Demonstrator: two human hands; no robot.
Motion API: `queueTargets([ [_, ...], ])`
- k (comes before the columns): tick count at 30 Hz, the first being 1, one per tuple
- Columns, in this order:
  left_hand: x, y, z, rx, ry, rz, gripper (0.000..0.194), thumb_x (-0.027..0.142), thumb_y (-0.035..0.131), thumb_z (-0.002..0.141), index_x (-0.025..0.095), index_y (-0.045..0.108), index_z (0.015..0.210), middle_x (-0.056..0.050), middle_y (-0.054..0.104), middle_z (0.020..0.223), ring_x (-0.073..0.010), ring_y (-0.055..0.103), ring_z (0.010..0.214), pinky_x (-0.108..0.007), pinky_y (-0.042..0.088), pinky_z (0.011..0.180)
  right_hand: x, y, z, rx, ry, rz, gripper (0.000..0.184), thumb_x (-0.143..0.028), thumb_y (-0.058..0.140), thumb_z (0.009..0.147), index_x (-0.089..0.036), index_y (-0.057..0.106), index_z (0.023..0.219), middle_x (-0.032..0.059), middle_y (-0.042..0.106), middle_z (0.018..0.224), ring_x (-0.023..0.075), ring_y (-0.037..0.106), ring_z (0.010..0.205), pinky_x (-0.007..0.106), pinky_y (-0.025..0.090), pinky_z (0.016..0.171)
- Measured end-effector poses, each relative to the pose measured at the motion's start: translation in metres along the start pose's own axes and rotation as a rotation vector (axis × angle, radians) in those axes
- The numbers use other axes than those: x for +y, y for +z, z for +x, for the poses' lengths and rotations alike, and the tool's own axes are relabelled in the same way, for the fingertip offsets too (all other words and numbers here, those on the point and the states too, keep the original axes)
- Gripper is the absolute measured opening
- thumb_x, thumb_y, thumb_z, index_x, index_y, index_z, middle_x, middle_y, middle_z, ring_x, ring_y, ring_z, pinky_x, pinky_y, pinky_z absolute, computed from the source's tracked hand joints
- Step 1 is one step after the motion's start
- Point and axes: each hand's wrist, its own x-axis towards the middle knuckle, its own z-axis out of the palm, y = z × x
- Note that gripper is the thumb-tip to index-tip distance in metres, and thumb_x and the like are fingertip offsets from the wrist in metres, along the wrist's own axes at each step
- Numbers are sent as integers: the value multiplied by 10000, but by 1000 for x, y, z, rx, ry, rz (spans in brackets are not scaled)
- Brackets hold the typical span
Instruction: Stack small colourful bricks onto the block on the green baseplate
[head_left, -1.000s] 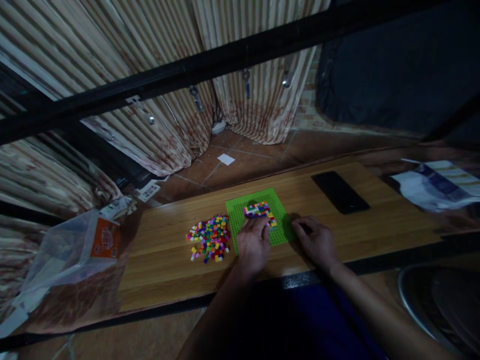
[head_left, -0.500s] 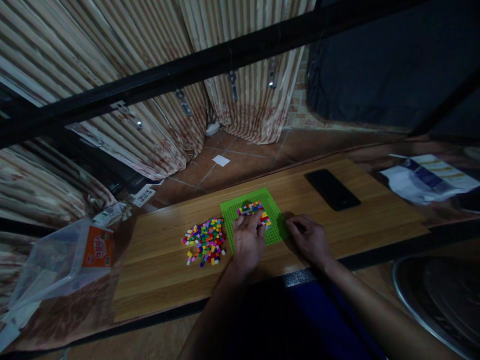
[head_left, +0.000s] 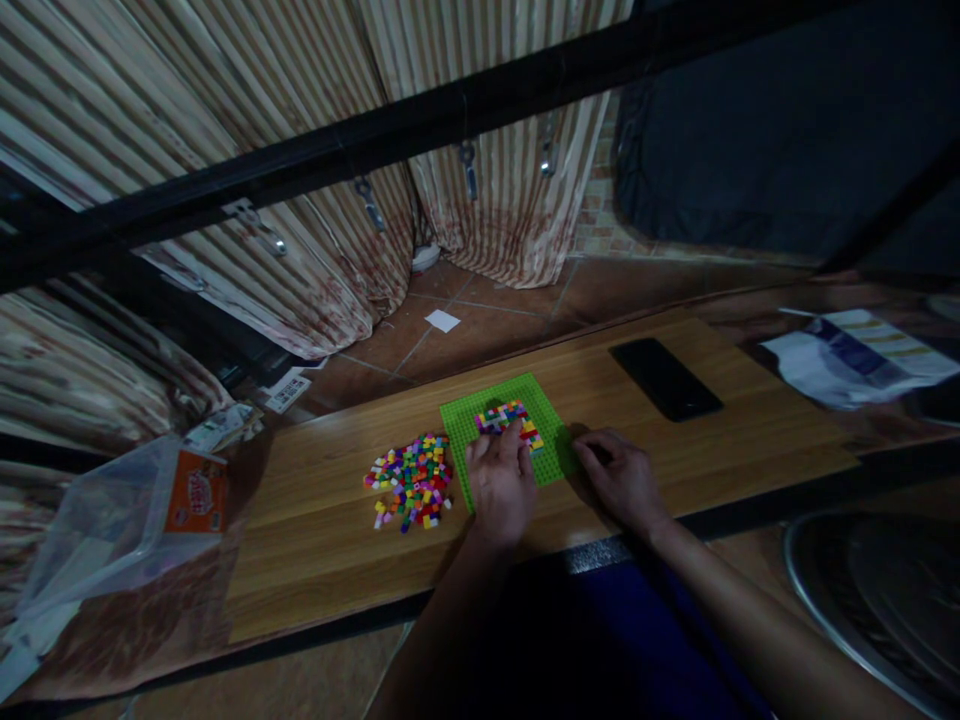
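Note:
A green studded baseplate point(head_left: 487, 397) lies on the wooden board, with a patch of small multicoloured building bricks point(head_left: 531, 437) on its middle. Over the plate's near part is my left hand point(head_left: 501, 490); its fingers are bent but apart, one reaching to the near side of the brick patch. I see nothing held in it. At the plate's right edge rests my right hand point(head_left: 619, 480), thumb and forefinger drawn together. What may be between those fingertips is hidden. Left of the plate spreads a pile of loose bricks point(head_left: 415, 475) in many colours.
A black phone-like slab point(head_left: 665, 378) lies on the wooden board point(head_left: 322, 570), right of the plate. Beyond the board's left end stands a clear plastic box point(head_left: 112, 510) with an orange label. A white and blue wrapper point(head_left: 847, 355) is at the far right.
My left hand has drawn back slightly toward me and right, showing more of the brick patch. My right hand stays at the plate's edge.

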Motion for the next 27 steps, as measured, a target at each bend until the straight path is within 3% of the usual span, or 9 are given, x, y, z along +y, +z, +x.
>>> queueTargets([
  [5, 1, 5, -1, 63, 14, 26, 273, 195, 544, 919, 205, 617, 1182, -32, 748, 964, -225, 588, 879, -377, 378, 812, -1, -1, 0, -2, -1, 1, 259, -407, 533, 898, -205, 662, 799, 48, 665, 821, 197, 643, 759, 319, 489, 717],
  [10, 0, 8, -2, 96, 56, 28, 126, 200, 543, 927, 216, 666, 945, -17, 732, 901, -211, 576, 856, -363, 354, 800, 0, 0, 0, -3, -13, -5, 255, -394, 525, 905, -200, 663, 812, 50, 659, 827, 195, 640, 762, 316, 486, 717],
  [13, -1, 9, -3, 94, 83, 42, 155, 180, 549, 921, 225, 664, 827, -8, 707, 815, -196, 563, 813, -352, 339, 782, 2, 0, -1, -5, -8, -12, 248, -390, 525, 905, -204, 659, 812, 49, 657, 830, 195, 636, 763, 317, 485, 717],
  [27, 1, 14, -6, 164, 91, 70, 137, 201, 603, 900, 247, 689, 805, -1, 707, 820, -197, 542, 803, -358, 321, 747, 0, -1, -1, -6, -5, -19, 257, -400, 532, 897, -199, 668, 815, 59, 668, 835, 203, 641, 766, 325, 493, 711],
])
